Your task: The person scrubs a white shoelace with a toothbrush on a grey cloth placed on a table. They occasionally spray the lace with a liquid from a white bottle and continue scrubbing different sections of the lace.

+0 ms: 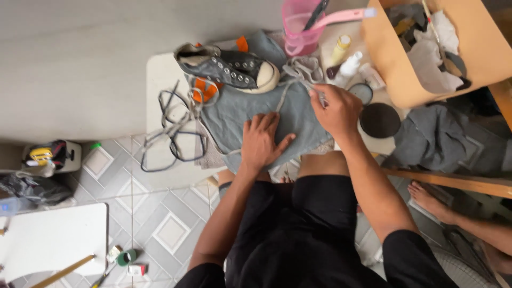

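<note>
The left hand (262, 140) lies flat, fingers spread and open, palm down on a grey-blue cloth (250, 109) spread over a small white table (160, 80); it grips nothing; the right hand (337, 111) is closed in a pinch, fingertips (316, 95) gripping a grey shoelace (290, 85) that runs across the cloth toward a bunched heap of lace just beside the toe of a dark high-top shoe (229, 66); the shoe lies on its side at the far edge of the cloth, toe cap pointing right, eyelets facing up; a second loose lace (173, 130), darker, lies in tangled loops on the table's left part, well apart from both hands; a pink plastic jug (301, 29) stands beyond the cloth; small bottles (346, 61) stand near the right hand; a round dark lid (380, 120) lies just beside the right wrist; a cardboard box (394, 58) holding rags sits at upper right; a bare foot (426, 200) of another person rests on the tiled floor (160, 213) at right.
</note>
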